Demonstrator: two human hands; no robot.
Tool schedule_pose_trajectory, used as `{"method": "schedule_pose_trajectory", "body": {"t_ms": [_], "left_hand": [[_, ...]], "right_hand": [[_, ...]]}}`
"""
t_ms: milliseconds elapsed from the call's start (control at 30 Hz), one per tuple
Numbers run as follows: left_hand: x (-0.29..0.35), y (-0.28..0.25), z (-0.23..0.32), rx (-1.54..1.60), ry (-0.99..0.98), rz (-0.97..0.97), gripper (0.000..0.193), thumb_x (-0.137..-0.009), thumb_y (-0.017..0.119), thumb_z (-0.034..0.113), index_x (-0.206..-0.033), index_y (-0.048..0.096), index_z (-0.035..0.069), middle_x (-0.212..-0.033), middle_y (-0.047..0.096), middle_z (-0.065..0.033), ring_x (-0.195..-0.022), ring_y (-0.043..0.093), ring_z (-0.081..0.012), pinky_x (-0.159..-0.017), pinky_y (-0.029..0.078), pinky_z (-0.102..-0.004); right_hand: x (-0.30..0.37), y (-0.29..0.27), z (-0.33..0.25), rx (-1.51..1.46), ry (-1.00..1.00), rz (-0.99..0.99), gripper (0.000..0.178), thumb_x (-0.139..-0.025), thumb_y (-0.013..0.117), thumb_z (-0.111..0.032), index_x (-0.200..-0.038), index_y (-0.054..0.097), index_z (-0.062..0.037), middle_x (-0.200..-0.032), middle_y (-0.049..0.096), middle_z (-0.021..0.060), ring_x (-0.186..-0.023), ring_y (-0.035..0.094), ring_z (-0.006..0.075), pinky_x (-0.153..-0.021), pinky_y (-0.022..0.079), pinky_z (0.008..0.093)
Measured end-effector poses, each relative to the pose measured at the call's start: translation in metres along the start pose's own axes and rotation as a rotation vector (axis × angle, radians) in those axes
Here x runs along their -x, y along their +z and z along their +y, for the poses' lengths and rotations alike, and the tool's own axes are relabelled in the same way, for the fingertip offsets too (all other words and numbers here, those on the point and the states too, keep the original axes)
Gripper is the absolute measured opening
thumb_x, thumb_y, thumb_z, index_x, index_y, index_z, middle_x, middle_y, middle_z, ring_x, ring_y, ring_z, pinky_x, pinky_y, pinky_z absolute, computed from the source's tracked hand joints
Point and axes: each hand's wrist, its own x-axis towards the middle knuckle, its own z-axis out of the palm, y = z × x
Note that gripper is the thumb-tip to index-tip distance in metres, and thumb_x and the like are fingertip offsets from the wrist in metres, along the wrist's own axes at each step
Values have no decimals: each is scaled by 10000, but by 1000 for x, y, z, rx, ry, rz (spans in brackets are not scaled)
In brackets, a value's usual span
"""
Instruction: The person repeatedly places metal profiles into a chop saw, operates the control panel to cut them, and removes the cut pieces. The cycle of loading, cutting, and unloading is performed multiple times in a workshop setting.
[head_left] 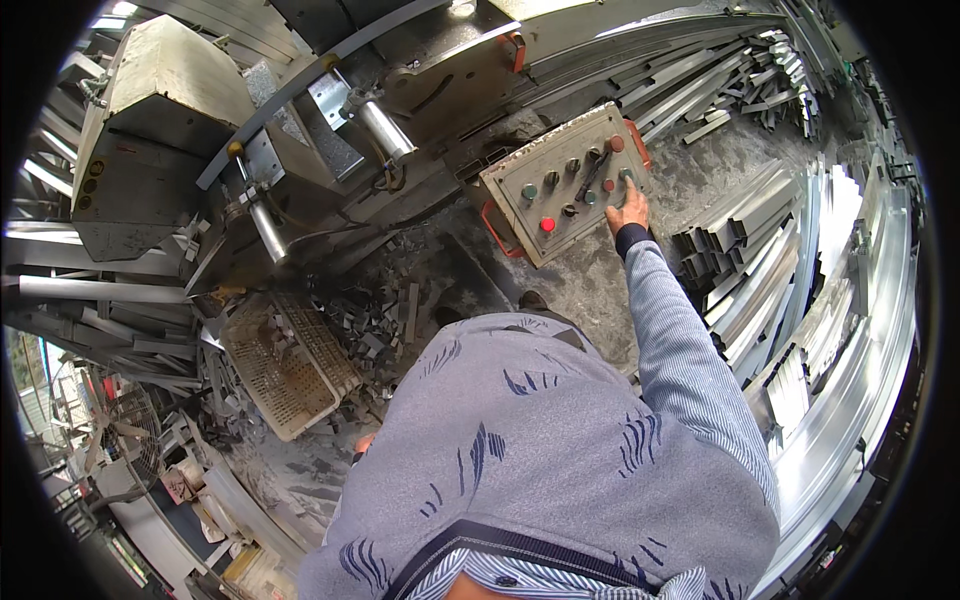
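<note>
R hand [631,212] at right btn [626,174] on ctrl box [524,171], index & thumb spread, prob. for pressing; L hand [365,442]: fingers hidden, can't tell.

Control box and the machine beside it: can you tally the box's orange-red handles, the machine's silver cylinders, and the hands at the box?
Orange-red handles on the control box: 2
Silver cylinders on the machine: 2
Hands at the box, the right hand only: 1
Total: 5
</note>
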Motion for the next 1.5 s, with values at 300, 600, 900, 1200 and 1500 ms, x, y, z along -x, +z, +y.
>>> {"method": "schedule_pose_trajectory", "body": {"t_ms": [300,600,900,1200,1500], "left_hand": [[64,21,278,791,321,145,405,-866,621,191,-1177,547,-57,-1107,625,-157,-940,641,-207,-799,512,-301],[72,29,285,580,299,208,383,-842,622,210,-1161,590,0,-1073,654,-136,-973,632,-193,-822,497,-302],[3,106,108,385,181,36,440,-826,587,428,-1123,632,107,-1092,656,-82,-1031,595,-212,-856,451,-346],[30,68,197,639,294,92,493,-819,636,385,-1165,591,37,-1129,634,-111,-1057,585,-202,-897,439,-325],[62,48,228,750,293,147,452,-835,625,359,-1123,619,12,-1136,631,-119,-1041,596,-203,-892,446,-301]], "right_hand": [[-20,-17,-2,210,-136,-106,698,-693,654,-161,-1341,403,-99,-1137,452,166,-1078,446,336,-941,408,393],[-28,-26,-7,233,-129,-227,683,-724,657,-222,-1332,382,-74,-933,648,219,-895,631,357,-812,503,424],[-33,-24,-6,225,-86,-267,713,-718,636,-222,-1365,365,-89,-977,639,218,-929,623,351,-841,492,426],[-32,-16,-2,211,-121,-196,705,-715,658,-210,-1348,375,-81,-1000,631,231,-935,616,373,-849,489,433],[-30,-8,3,256,-149,-177,741,-721,653,-228,-1378,342,-81,-987,627,230,-922,610,366,-827,482,441]]}}
